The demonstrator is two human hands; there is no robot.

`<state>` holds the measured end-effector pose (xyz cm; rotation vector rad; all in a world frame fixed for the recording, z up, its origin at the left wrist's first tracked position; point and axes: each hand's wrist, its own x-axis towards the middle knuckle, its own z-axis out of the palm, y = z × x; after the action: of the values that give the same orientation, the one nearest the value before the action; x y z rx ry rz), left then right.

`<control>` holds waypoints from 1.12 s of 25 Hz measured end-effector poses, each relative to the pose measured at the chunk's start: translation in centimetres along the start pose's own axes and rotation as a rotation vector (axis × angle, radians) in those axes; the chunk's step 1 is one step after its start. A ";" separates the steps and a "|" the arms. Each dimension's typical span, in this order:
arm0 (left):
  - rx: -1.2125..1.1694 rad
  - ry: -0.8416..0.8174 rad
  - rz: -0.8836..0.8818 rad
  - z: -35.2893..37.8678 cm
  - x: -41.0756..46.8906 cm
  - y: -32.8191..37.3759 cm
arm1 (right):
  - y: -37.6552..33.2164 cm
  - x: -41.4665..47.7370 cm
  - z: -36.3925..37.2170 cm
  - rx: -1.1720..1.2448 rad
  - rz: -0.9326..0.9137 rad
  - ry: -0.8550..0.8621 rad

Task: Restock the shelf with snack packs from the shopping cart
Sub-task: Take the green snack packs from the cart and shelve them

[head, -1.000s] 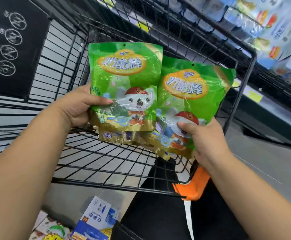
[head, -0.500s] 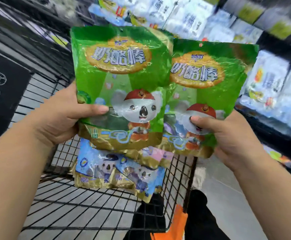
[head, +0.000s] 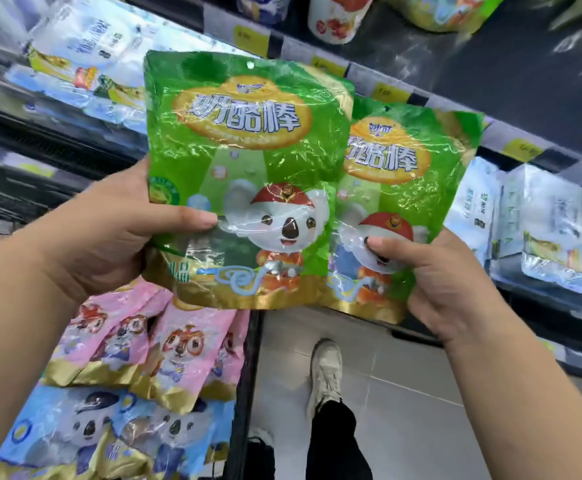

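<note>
Vs 1 s ago: both green packs are up out of the shopping cart, and the view has swung from cart wire to the shelf. left hand grip: thumb across the front green pack, fingers behind, pinching its lower left. right hand has the same pinch on the rear green pack, which tucks behind the front one's right edge. Both are mid-air, upright, in front of the shelf, not touching it. Pink packs + blue packs lie in the cart below. Pick looks done, now the carry phase. Next need is a free slot, as white packs fill the row at right.
</note>
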<state>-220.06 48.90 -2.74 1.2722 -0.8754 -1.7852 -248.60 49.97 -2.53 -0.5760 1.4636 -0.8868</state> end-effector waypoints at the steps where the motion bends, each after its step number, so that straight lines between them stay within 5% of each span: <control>1: 0.016 -0.029 0.002 1.3 1.0 0.4 | -0.6 0.5 -1.0 0.003 -0.005 -0.001; 16: 0.056 0.098 0.008 11.4 10.1 2.3 | -9.2 10.7 -11.1 -0.010 -0.080 -0.034; 28: 0.073 0.179 0.139 12.1 12.8 3.0 | -15.8 16.8 -11.4 -0.008 -0.328 -0.142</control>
<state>-233.82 37.53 -2.49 1.3602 -0.9115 -1.5181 -264.09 29.51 -0.59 -0.8839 1.2641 -1.0715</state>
